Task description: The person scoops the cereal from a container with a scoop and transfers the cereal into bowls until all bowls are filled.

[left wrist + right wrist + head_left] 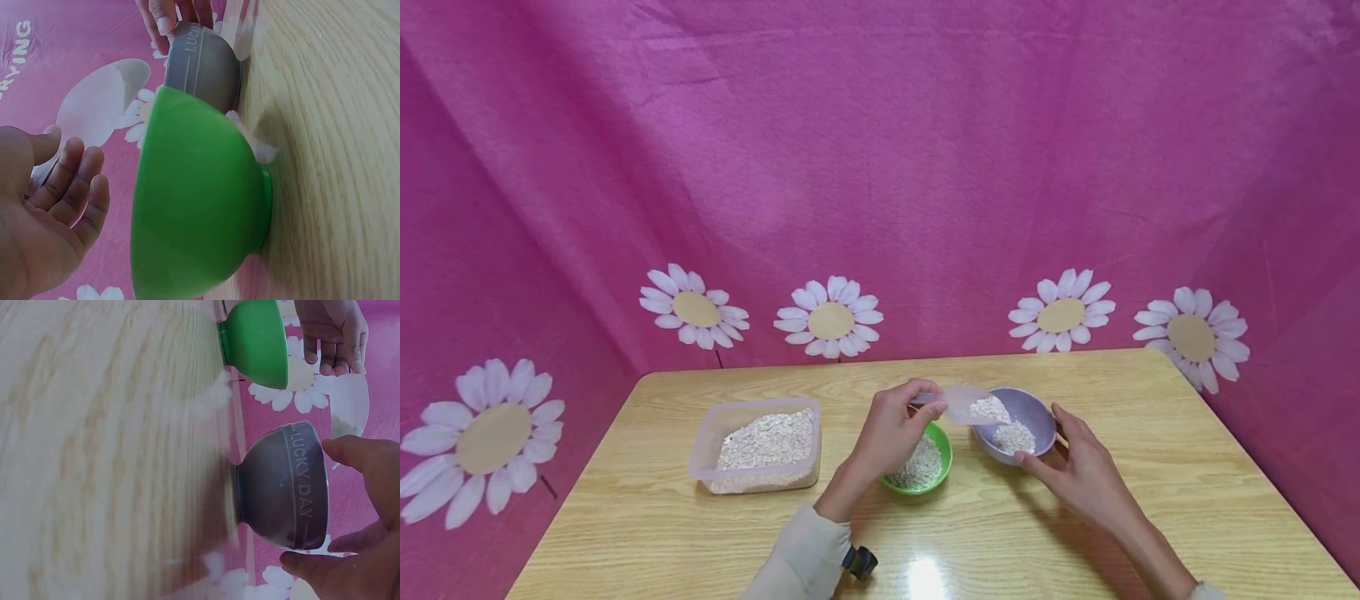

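My left hand (925,408) pinches the handle of a clear plastic spoon (972,406) heaped with oat flakes, held over the near rim of a purple bowl (1037,410). That bowl has a small pile of flakes inside. My right hand (1058,446) grips the bowl's near side, thumb and fingers around it (284,487). A green bowl (946,457) with flakes stands just left of the purple one, under my left hand. In the left wrist view the spoon (94,106) juts out past my left hand's fingers (75,187), beside the green bowl (200,200).
A clear plastic tub (760,446) part full of oat flakes stands on the wooden table (1150,467) to the left of the bowls. A pink cloth with daisies (831,318) hangs behind and along both sides of the table.
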A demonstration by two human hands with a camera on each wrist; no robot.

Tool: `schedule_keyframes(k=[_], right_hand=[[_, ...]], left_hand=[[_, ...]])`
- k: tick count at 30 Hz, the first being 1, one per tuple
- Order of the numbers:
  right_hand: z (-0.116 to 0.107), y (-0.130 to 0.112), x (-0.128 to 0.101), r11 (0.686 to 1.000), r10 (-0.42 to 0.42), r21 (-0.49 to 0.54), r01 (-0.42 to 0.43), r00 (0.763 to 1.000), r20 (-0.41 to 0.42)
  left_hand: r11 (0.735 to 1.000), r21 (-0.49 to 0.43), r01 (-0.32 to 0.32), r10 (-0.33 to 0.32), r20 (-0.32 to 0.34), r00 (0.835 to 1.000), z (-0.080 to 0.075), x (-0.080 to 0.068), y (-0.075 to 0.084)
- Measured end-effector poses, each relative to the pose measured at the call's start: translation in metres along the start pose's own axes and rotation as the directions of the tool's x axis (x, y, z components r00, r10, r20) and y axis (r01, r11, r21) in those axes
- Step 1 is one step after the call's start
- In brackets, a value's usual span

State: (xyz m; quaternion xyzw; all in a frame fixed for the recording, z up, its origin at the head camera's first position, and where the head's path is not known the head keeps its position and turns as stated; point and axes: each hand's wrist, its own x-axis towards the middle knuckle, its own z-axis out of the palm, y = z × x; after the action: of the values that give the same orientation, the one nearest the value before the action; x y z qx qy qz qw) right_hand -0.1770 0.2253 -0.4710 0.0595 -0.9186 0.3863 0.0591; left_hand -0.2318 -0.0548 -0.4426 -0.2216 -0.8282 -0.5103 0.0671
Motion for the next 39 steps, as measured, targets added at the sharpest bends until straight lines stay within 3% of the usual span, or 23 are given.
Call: schedule_keyframes(k=[7, 16, 21, 30, 39], right_hand=[[0.001, 0.003, 0.002, 1.0, 0.019, 0.019, -0.019, 1.0, 0.024], [0.003, 0.004, 0.002, 0.997, 0.058, 0.044, -0.059, 0.998, 0.04], [0.002, 0.002, 0.003, 0.997, 0.057, 0.047, -0.059, 0.998, 0.036], [0.002, 0.003, 0.003, 0.998, 0.041, 0.049, -0.043, 0.998, 0.037], [0.001, 0.004, 0.002, 0.998, 0.048, 0.032, -0.049, 0.998, 0.037]], left_hand=[[0.999, 0.028, -0.021, 0.021, 0.018, 1.0, 0.007, 0.002, 0.0], [0.987, 0.153, -0.047, 0.034, 0.092, 0.995, 0.012, 0.006, 0.006], [0.96, 0.252, -0.119, 0.083, 0.152, 0.985, 0.012, 0.012, 0.013], [0.887, 0.385, -0.254, 0.18, 0.216, 0.96, 0.005, 0.024, 0.032], [0.878, 0.399, -0.264, 0.192, 0.211, 0.958, -0.001, 0.028, 0.042]])
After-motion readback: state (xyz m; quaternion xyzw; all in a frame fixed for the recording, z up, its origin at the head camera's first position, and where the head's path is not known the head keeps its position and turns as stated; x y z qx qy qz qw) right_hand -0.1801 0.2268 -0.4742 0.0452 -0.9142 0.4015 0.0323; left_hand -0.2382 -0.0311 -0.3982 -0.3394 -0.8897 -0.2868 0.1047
